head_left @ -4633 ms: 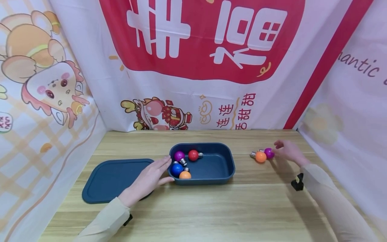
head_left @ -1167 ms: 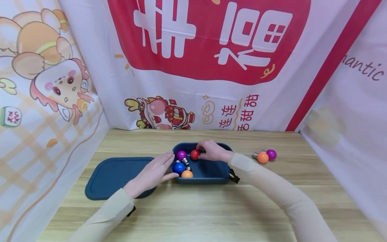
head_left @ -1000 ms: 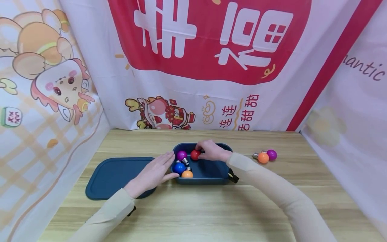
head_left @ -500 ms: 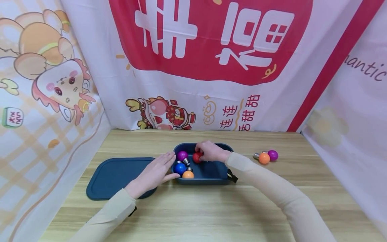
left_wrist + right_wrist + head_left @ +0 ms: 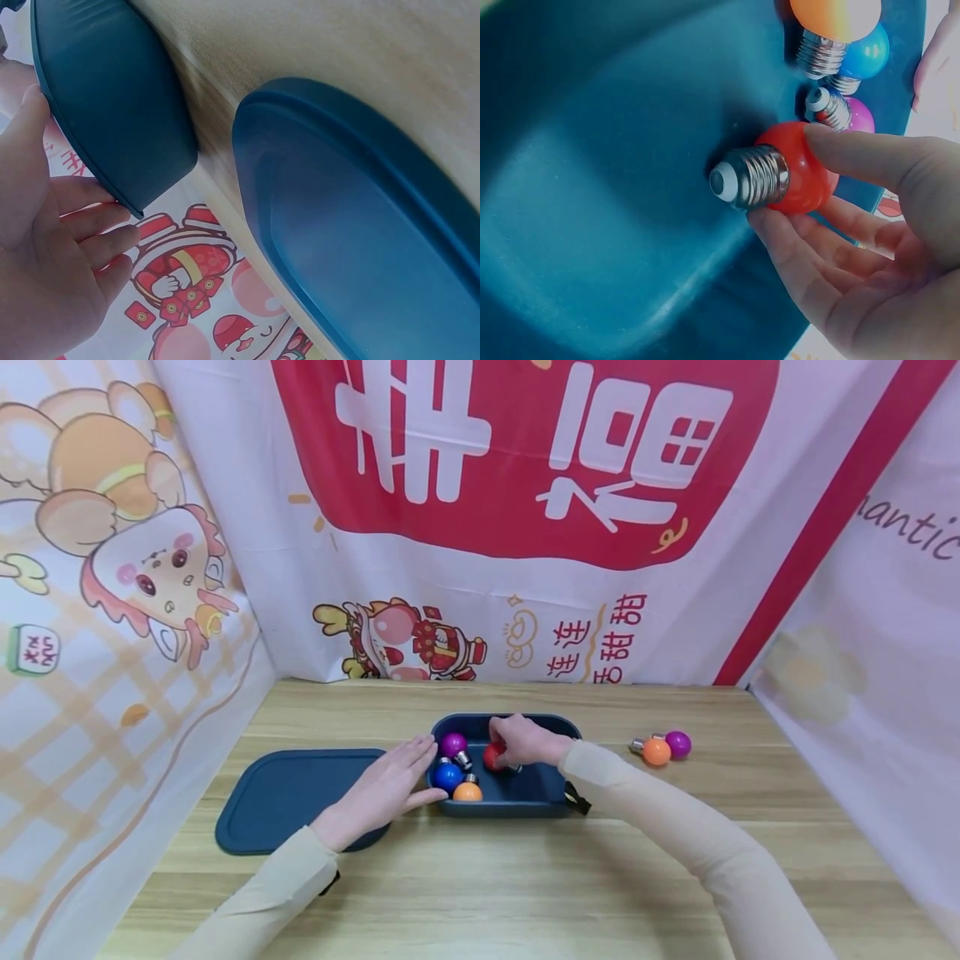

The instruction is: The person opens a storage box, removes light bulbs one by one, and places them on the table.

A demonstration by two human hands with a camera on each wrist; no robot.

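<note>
My right hand (image 5: 529,741) reaches into a dark blue box (image 5: 501,810) and pinches a red light bulb (image 5: 799,169) by its globe between thumb and fingers. The bulb's silver screw base points away from the palm in the right wrist view. Beside it in the box's left end lie a purple bulb (image 5: 453,744), a blue bulb (image 5: 447,776) and an orange bulb (image 5: 468,792). My left hand (image 5: 382,792) rests with straight fingers against the box's left end; in the left wrist view its fingertips touch the rim of the box (image 5: 112,97).
A matching dark blue lid (image 5: 292,802) lies flat on the wooden table (image 5: 480,885) to the left, partly under the left forearm. Right of the box are another orange bulb (image 5: 656,752) and another purple bulb (image 5: 678,744), side by side. Printed cloth (image 5: 480,552) hangs behind.
The right hand came from the loose bulbs on the right into the box and took hold of the red bulb, which has shifted slightly right and toward the front. The left hand stays at the box.
</note>
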